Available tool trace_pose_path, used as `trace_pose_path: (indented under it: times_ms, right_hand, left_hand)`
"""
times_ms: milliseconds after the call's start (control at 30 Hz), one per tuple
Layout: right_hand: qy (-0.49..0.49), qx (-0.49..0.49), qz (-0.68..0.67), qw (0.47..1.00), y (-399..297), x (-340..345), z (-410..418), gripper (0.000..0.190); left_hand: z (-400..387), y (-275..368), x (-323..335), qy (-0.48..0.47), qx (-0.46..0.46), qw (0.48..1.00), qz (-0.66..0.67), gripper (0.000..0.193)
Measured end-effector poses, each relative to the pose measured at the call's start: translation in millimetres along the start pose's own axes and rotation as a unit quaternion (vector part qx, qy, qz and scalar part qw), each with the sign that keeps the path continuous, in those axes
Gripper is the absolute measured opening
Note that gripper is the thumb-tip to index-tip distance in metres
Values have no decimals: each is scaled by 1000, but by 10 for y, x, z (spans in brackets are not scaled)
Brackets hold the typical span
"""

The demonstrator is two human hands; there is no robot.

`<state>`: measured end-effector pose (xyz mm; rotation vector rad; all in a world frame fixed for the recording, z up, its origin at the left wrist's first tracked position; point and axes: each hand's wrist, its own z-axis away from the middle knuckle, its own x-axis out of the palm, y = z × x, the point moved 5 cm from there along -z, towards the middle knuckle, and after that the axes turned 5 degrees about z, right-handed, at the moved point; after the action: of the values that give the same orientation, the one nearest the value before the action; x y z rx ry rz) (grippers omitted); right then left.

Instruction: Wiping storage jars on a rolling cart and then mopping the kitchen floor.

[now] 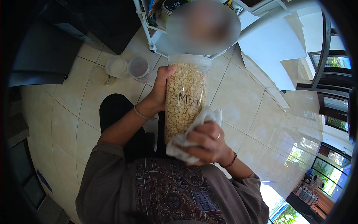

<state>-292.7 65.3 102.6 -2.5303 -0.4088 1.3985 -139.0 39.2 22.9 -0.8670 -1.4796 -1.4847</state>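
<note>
A tall clear jar of rolled oats (184, 98) with a whitish screw lid and handwriting on its side is held in front of me. My left hand (162, 86) grips its upper left side, thumb near the lid. My right hand (205, 142) holds a crumpled white cloth (179, 148) against the lower right part of the jar. The jar's bottom end is covered by the cloth.
Several clear tubs stand on the tiled floor at the left, among them an open-looking round container (139, 67). A white shelf rack (159, 42) with jars is ahead, partly blurred out. Black cabinets (44, 50) stand at the upper left.
</note>
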Motion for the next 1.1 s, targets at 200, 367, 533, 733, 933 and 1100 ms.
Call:
trace_pose_path:
  times_ms: [200,367,533,733,933,1100]
  right_hand:
    - [88,-11,94,992,182,-56,-73,35]
    - [106,105,122,981,406,-211,-249,40]
    - [151,219,26,964,628,-107,-192,47]
    - [257,173,3,951,498,-404,-356,49]
    - [219,181,0,959,498,-315,-451,47]
    - [193,222,-38,955,484,-79,-285,46]
  left_hand:
    - [86,-59,-74,-31,-67,997,-6,68]
    - [178,-187,-124,46,-110,991,-64,74]
    - [249,-204,-189,-11,-79,994,-70,80]
    - [151,-11,-16,-16,17,998,-63,84]
    - [243,90,119,-32,100,948,-302,86]
    - [299,13,-198,44,-10,989,-139,83]
